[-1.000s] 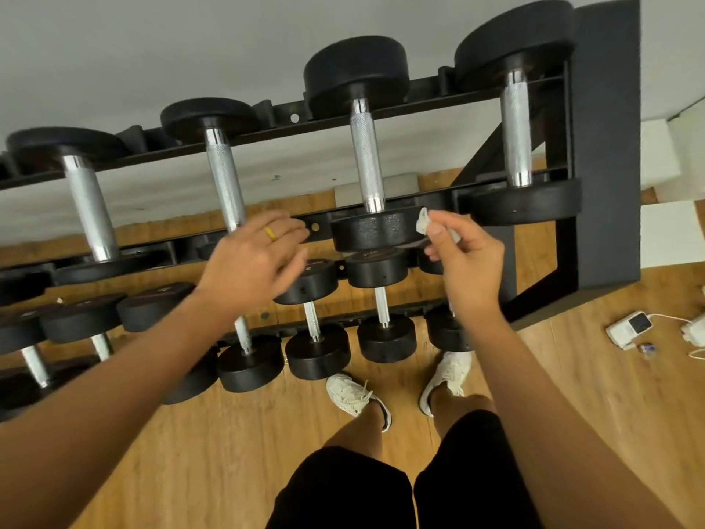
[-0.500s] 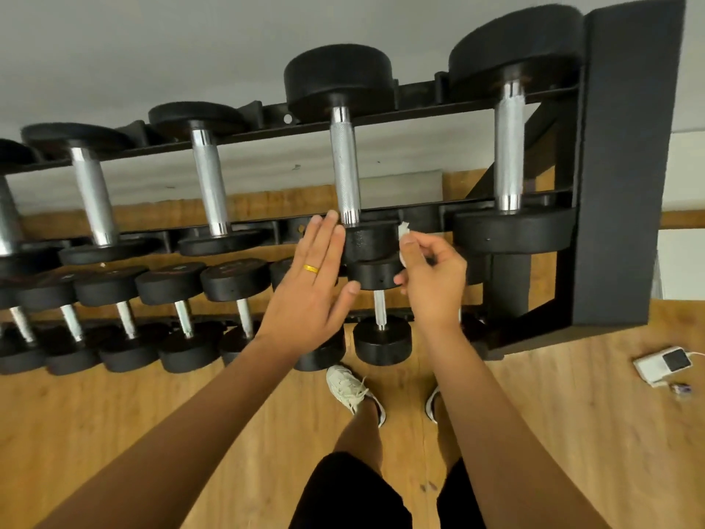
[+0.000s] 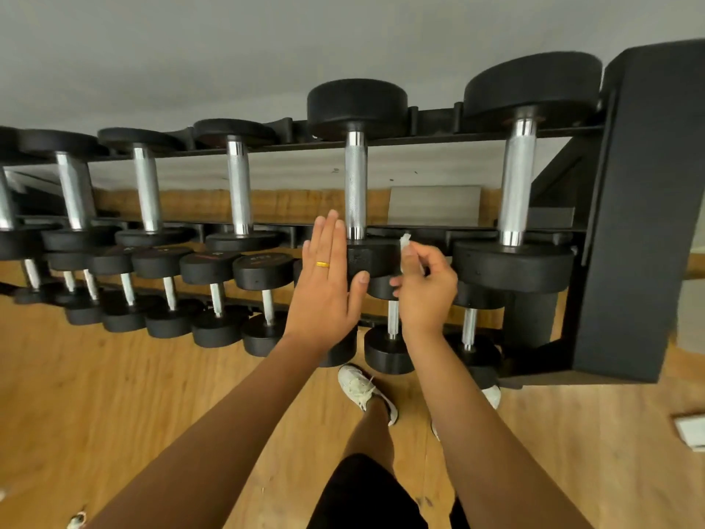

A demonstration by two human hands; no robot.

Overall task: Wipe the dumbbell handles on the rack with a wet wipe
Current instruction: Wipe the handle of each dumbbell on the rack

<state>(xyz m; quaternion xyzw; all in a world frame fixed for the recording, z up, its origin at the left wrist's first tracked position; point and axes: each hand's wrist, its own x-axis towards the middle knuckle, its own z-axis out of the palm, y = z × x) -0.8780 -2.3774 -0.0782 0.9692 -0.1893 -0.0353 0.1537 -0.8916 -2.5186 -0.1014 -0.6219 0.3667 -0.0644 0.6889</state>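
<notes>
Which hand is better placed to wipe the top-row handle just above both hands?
Right. The right hand pinches the wet wipe just beside that handle, at its lower end. The left hand is flat and empty, thumb against the black weight.

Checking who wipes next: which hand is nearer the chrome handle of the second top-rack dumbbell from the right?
Left hand: fingertips just left of the lower end of the handle. Right hand, pinching the wet wipe, sits lower right.

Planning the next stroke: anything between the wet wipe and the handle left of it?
Nothing visible does. The wet wipe, pinched by the right hand, sits just right of the handle; the left hand is on its other side.
</notes>
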